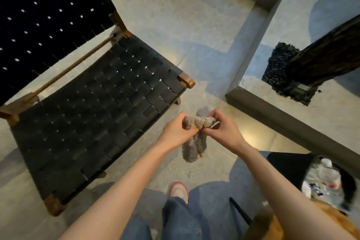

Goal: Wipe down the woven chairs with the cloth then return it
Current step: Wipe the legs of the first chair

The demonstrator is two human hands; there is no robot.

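Just off the front corner of the woven chair [93, 107], the fuzzy grey cloth [194, 138] hung above the floor [185, 25], bunched between the left hand [176, 132] and right hand [222, 128], both gripping its top edge close together.

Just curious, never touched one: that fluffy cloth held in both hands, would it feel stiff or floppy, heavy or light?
Probably floppy: the cloth bunches between the left hand and right hand, and its free end hangs limp. Likely light, since loose finger grips hold it up. Its fuzzy pile suggests it would not slip easily.
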